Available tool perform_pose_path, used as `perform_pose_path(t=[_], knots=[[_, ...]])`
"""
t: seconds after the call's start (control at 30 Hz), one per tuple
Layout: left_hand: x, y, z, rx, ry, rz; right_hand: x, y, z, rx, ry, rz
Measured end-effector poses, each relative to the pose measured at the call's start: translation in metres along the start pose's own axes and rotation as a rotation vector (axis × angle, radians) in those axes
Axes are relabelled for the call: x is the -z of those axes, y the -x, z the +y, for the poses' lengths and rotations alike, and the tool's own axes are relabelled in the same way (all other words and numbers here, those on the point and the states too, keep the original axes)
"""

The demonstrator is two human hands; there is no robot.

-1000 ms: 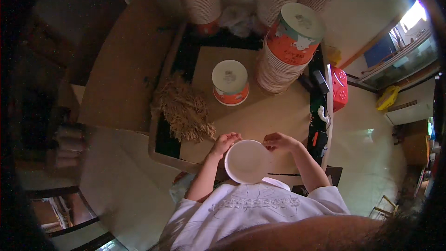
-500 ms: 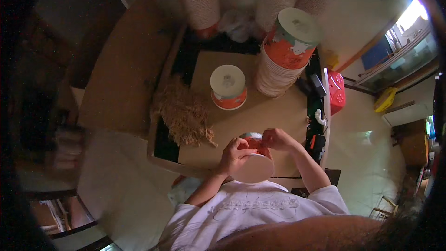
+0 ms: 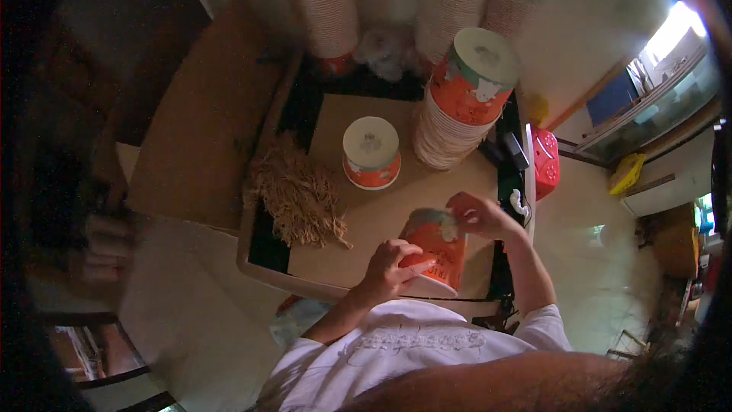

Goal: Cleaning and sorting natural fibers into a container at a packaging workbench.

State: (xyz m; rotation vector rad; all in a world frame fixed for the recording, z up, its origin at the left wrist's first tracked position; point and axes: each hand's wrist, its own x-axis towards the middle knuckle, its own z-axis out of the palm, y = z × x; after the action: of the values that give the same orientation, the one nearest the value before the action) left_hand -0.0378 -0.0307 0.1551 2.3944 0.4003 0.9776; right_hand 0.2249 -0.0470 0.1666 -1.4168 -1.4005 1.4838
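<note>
A large orange paper tub with a grey-green end and white rim is tilted over the near side of the table. My left hand grips it close to the rim, fingers across its printed side. By the tub's grey-green far end is my right hand, its fingers loosely bent and apart, with nothing visible in them. Farther back, a shorter upside-down tub stands on the cardboard. To its left lies a heap of tan, stringy fibre.
A tall, leaning stack of nested tubs stands at the back right, more stacks behind. Beside the table's right edge are a small black box, crumpled white tissue and a red plastic stool. Brown cardboard rises at left.
The tub has turned in my left hand: its round end faced me before, and now its orange side shows. My right hand has moved slightly right and its fingers have loosened.
</note>
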Motion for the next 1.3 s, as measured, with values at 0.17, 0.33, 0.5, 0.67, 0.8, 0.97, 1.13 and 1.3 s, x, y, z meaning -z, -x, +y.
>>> perform_pose_path(t=[0.17, 0.33, 0.5, 0.67, 0.8, 0.97, 1.13, 1.3], knots=[[-0.004, -0.001, -0.002, 0.077, 0.004, 0.237, 0.020, 0.049, -0.079, 0.315, 0.255, 0.506], [-0.049, 0.011, -0.040, 0.218, 0.044, 0.050, 0.008, 0.036, -0.071, 0.117, 0.708, 0.469], [-0.077, 0.019, -0.067, 0.594, 0.564, 0.372, 0.022, 0.035, 0.103, 0.010, 0.315, 0.727], [-0.086, 0.020, -0.067, 0.673, 0.632, 0.263, -0.015, 0.041, 0.189, -0.123, -0.421, 0.507], [-0.086, 0.011, -0.060, 0.681, 0.588, 0.237, -0.028, 0.036, 0.189, -0.183, -0.447, 0.324], [-0.083, 0.009, -0.066, 0.752, 0.793, 0.562, -0.065, 0.043, 0.144, 0.059, -0.532, 0.366], [-0.062, -0.007, -0.062, 0.797, 0.769, 0.547, -0.055, 0.051, 0.170, 0.010, -0.754, 0.525], [-0.035, -0.011, -0.056, 1.074, 1.078, 0.508, -0.006, 0.047, 0.072, 0.211, -0.387, 0.743]])
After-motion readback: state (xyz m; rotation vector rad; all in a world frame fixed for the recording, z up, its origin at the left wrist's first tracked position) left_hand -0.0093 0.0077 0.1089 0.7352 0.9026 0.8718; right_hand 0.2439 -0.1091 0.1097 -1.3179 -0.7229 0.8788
